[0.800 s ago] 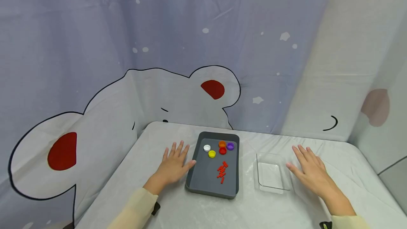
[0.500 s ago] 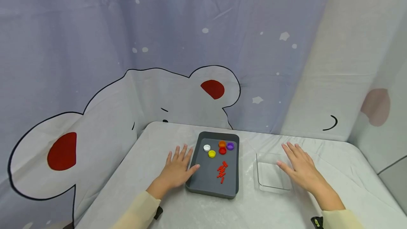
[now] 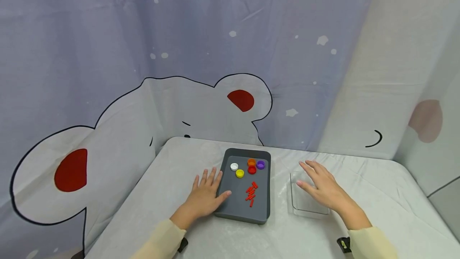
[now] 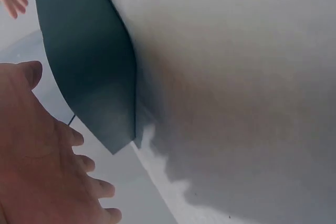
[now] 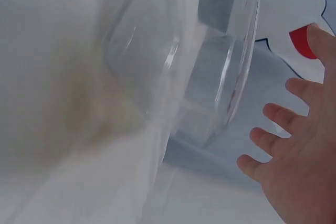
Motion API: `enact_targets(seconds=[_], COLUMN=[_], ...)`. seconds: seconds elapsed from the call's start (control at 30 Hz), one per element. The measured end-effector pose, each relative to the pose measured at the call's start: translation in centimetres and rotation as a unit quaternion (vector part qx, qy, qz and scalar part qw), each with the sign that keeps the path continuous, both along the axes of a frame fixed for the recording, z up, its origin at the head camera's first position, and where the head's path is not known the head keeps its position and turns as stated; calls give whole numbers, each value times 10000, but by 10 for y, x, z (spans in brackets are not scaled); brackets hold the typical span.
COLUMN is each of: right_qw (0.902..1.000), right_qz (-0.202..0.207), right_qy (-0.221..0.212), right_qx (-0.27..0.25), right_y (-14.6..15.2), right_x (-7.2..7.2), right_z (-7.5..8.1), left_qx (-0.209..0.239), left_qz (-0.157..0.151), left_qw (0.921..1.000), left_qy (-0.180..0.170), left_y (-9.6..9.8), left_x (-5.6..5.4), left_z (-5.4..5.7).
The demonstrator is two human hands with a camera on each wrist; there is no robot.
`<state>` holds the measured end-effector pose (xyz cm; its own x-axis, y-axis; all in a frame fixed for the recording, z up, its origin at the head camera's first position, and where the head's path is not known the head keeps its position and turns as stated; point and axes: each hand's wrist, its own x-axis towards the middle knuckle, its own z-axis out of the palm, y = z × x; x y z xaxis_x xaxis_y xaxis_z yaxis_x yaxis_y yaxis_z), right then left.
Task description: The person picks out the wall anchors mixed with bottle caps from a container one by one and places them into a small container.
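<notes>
My left hand [image 3: 204, 198] hovers with spread fingers over the left edge of a grey tray [image 3: 230, 209] and holds nothing. Inside that tray lie a white cap [image 3: 234, 166], a yellow cap [image 3: 239, 173], an orange cap [image 3: 251, 162], a red cap [image 3: 252, 170] and a purple cap [image 3: 260, 165]. Nearer the front of it is a loose cluster of several small red sticks [image 3: 251, 193]. Above the right part of a clear box [image 3: 305, 212], my right hand [image 3: 325, 189] is held with its fingers apart and nothing in it. The right wrist view shows the box [image 5: 218, 87] below the fingers.
A white cloth [image 3: 248, 243] covers the table, and the tray and box stand on it with a gap between them. Behind the table hangs a printed curtain [image 3: 201, 107] with cartoon bears.
My right hand has moved left, from beside the clear box to above it. My left hand has shifted slightly right and toward the front, over the tray's edge. The caps and sticks have not moved.
</notes>
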<state>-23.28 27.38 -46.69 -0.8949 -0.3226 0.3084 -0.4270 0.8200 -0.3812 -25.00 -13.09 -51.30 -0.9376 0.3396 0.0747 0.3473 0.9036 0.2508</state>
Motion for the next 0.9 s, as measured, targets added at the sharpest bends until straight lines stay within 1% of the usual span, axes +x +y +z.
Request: enact_targets(seconds=[0.17,0.27,0.4,0.6,0.77,0.9], right_qw=[9998,9996,9987,9967,9932,9895], right_qz=[120,173,263,438,673,769], right_qy=[-151,-224,-426,-650,-937,-1221], right_qx=[-20,-22,-73,-198,-122,-104], right_y=[-11,-18,-30,-43,-61,-77], right_x=[-4,-5,-9,-13,-19,-25], right_z=[-1,-1,1,1,-4,-5], left_qx=[-21,-82,-143,-170,-197,-172], left_qz=[-4,-6,8,-5,120,182], left_qw=[9999,9997,9993,9990,9983,9983], left_qy=[-99,-213,-338,-407,-544,-525], left_y=[5,9,11,18,18,18], left_x=[1,4,7,6,7,8], left_z=[-1,1,3,3,1,0])
